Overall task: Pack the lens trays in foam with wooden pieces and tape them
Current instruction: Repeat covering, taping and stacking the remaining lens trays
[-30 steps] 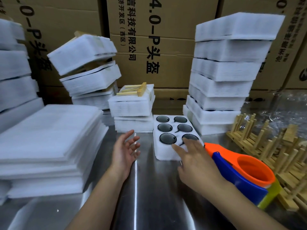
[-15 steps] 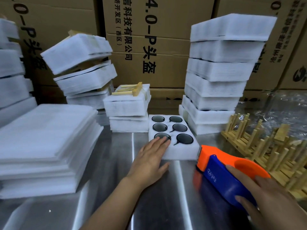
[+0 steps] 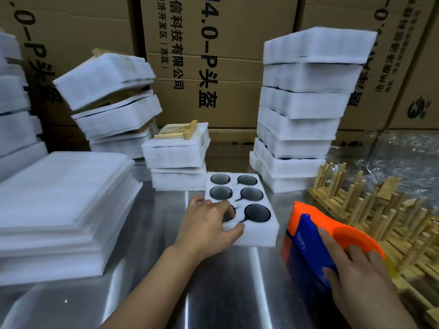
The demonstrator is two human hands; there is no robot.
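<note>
On a steel table (image 3: 213, 295), a person is packing dark lenses, with brown cardboard boxes (image 3: 225, 67) standing behind. At the far left edge a column of foam blocks (image 3: 11, 103) is rising, its count running out of view, and in the lower left a thick pile of flat foam sheets (image 3: 59, 210), too many to count, is lying. Just right of it, in the upper left, three wrapped packs (image 3: 107, 91) are leaning in a crooked pile. At centre, two more packs (image 3: 175, 160) are sitting squarely, with a few wooden pieces (image 3: 180, 133) lying on top. In front of them the foam lens tray (image 3: 256, 231) is resting flat on the table, its six wells in two rows of three; five are showing dark lenses. The left hand (image 3: 209, 226) is holding the tray's near-left corner, bent fingers covering the sixth well and the thumb lying on the foam by the near edge. Right of centre a tall stack (image 3: 306, 103) of about seven packs is standing. In the lower right, the right hand (image 3: 356, 279) is gripping one orange and blue tape dispenser (image 3: 306, 236), fingers wrapped over its blue body, just beside the tray but apart from it. Behind it, wooden racks (image 3: 380, 210) with many upright pegs are lying in a heap, with crumpled clear plastic (image 3: 403, 157) beyond.
</note>
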